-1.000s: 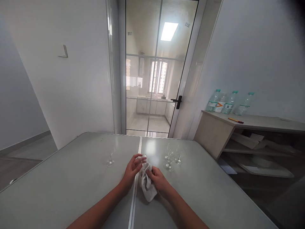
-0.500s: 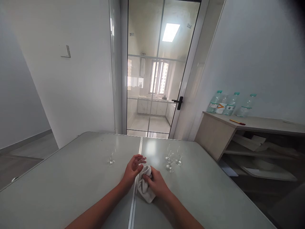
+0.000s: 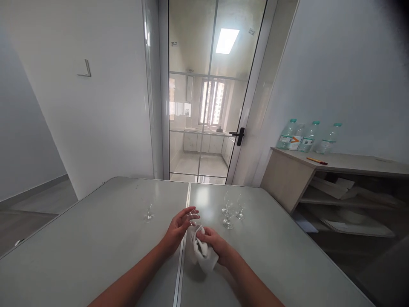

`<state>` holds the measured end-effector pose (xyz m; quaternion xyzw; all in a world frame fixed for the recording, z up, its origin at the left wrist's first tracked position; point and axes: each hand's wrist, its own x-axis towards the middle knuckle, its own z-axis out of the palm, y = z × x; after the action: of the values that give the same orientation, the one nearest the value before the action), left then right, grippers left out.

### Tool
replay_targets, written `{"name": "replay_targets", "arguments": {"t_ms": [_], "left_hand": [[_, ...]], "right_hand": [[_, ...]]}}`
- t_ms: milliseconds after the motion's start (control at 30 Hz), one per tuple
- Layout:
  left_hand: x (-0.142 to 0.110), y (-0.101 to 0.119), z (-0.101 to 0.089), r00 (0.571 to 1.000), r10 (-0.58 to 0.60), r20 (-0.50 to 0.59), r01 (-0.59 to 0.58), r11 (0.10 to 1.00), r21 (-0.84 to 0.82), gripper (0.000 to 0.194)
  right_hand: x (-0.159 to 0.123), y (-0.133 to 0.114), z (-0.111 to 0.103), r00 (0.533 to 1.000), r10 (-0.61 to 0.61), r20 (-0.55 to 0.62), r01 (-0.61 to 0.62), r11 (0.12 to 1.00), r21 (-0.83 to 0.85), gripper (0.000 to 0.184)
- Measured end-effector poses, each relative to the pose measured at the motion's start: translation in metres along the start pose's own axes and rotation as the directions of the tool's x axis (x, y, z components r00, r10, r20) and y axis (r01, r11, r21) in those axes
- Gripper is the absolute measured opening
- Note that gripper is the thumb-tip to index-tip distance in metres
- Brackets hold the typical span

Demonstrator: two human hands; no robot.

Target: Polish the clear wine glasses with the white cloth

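Note:
My left hand [image 3: 180, 227] is closed round a clear glass [image 3: 193, 218], its fingers curled over the far side. My right hand [image 3: 214, 244] grips a white cloth [image 3: 204, 256] whose upper end touches the near part of the glass; the rest hangs down over the table. The lower part of the held glass is hidden by the cloth and hands. To the right, a stemmed glass [image 3: 228, 222] stands upright with two more close behind it. A single stemmed glass [image 3: 148, 214] stands off to the left.
The grey-green table [image 3: 96, 247] has a metal seam [image 3: 179, 273] down its middle. A low shelf unit [image 3: 290, 179] stands at the right, with several plastic bottles [image 3: 307, 138] and an orange-handled tool [image 3: 317, 160] on top. Beyond the table is a glass door [image 3: 207, 102].
My right hand and the cloth have shifted slightly to the right, and the cloth's loose end swings right. More of the glass shows. My left hand stays nearly in place.

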<state>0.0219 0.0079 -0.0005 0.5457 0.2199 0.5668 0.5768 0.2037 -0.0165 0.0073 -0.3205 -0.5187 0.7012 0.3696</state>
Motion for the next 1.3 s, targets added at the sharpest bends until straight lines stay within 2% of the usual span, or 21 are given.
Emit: {"name": "replay_targets", "arguments": {"t_ms": [67,100,167,233,300,367,433,500,567,633,700,767,833,867,933,1000,1033,1067,1133,1233,1300], "left_hand": [[0.0,0.001,0.0,1.0,0.019,0.014,-0.02,0.998,0.065,0.057],[0.0,0.0,0.0,0.999,0.032,0.015,-0.034,0.995,0.09,0.056],[0.001,-0.001,-0.001,0.998,0.055,0.004,-0.055,0.991,0.122,0.055],[0.003,-0.003,-0.002,0.998,0.067,-0.004,-0.066,0.99,0.126,0.055],[0.004,-0.002,-0.003,0.997,0.073,0.008,-0.073,0.991,0.11,0.056],[0.004,-0.001,-0.005,0.997,0.073,0.016,-0.074,0.993,0.09,0.056],[0.003,-0.001,-0.007,0.998,0.06,0.003,-0.06,0.997,0.056,0.055],[0.003,-0.003,-0.009,1.0,0.023,-0.002,-0.023,1.0,-0.009,0.054],[0.003,-0.007,-0.01,1.0,-0.01,0.023,0.013,0.995,-0.098,0.057],[0.002,-0.009,-0.011,0.998,-0.021,0.068,0.032,0.984,-0.175,0.063],[0.001,-0.01,-0.01,0.995,-0.012,0.099,0.033,0.976,-0.213,0.068],[0.001,-0.008,-0.009,0.996,-0.001,0.084,0.019,0.978,-0.209,0.068],[0.001,-0.005,-0.009,0.999,0.014,0.03,-0.009,0.985,-0.173,0.066],[0.001,-0.004,-0.009,1.0,0.026,0.001,-0.025,0.989,-0.147,0.065],[0.003,-0.002,-0.009,0.998,0.055,-0.044,-0.059,0.994,-0.096,0.065],[0.004,-0.001,-0.009,0.995,0.084,-0.058,-0.088,0.994,-0.065,0.066],[0.005,-0.001,-0.009,0.993,0.099,-0.061,-0.102,0.993,-0.059,0.066],[0.006,-0.001,-0.009,0.992,0.111,-0.061,-0.114,0.992,-0.055,0.066],[0.006,-0.002,-0.008,0.99,0.13,-0.06,-0.133,0.99,-0.049,0.066],[0.007,-0.002,-0.007,0.976,0.177,-0.125,-0.182,0.983,-0.033,0.062],[0.006,-0.002,-0.006,0.959,0.206,-0.197,-0.214,0.977,-0.02,0.061]], "right_hand": [[0.001,0.0,-0.002,0.991,-0.127,-0.045,0.11,0.956,-0.273,0.03],[0.002,0.0,-0.002,0.977,-0.199,-0.081,0.146,0.891,-0.43,0.023],[0.002,-0.001,-0.002,0.929,-0.338,-0.15,0.143,0.702,-0.698,0.012],[0.001,-0.002,0.0,0.884,-0.438,-0.165,0.1,0.521,-0.848,0.004],[0.0,-0.003,0.003,0.854,-0.499,-0.146,0.095,0.426,-0.899,0.001],[0.001,-0.002,0.006,0.864,-0.482,-0.147,0.116,0.474,-0.873,0.003],[0.002,-0.001,0.006,0.902,-0.404,-0.155,0.154,0.635,-0.757,0.011],[0.004,0.001,0.004,0.955,-0.271,-0.124,0.172,0.839,-0.516,0.021],[0.003,0.002,-0.002,0.993,-0.11,-0.046,0.098,0.973,-0.207,0.03],[0.001,0.003,-0.008,0.998,0.03,0.059,-0.031,0.999,0.018,0.039],[-0.001,0.002,-0.012,0.987,0.097,0.128,-0.109,0.99,0.089,0.045],[-0.002,-0.001,-0.011,0.989,0.082,0.122,-0.087,0.996,0.034,0.045],[-0.002,-0.005,-0.005,0.998,-0.058,0.018,0.061,0.981,-0.185,0.036],[-0.002,-0.006,-0.001,0.982,-0.181,-0.048,0.153,0.923,-0.352,0.028],[-0.001,-0.009,0.007,0.891,-0.441,-0.112,0.259,0.695,-0.671,0.016],[-0.001,-0.008,0.01,0.803,-0.589,-0.092,0.264,0.489,-0.831,0.017],[-0.001,-0.006,0.009,0.776,-0.626,-0.077,0.271,0.441,-0.856,0.019],[-0.001,-0.004,0.007,0.753,-0.654,-0.075,0.286,0.426,-0.858,0.021],[-0.002,0.0,0.0,0.691,-0.709,-0.14,0.31,0.467,-0.828,0.024],[-0.006,-0.001,-0.006,0.568,-0.727,-0.385,0.257,0.602,-0.757,0.028],[-0.008,-0.007,-0.003,0.533,-0.662,-0.527,0.192,0.701,-0.687,0.03]]}}
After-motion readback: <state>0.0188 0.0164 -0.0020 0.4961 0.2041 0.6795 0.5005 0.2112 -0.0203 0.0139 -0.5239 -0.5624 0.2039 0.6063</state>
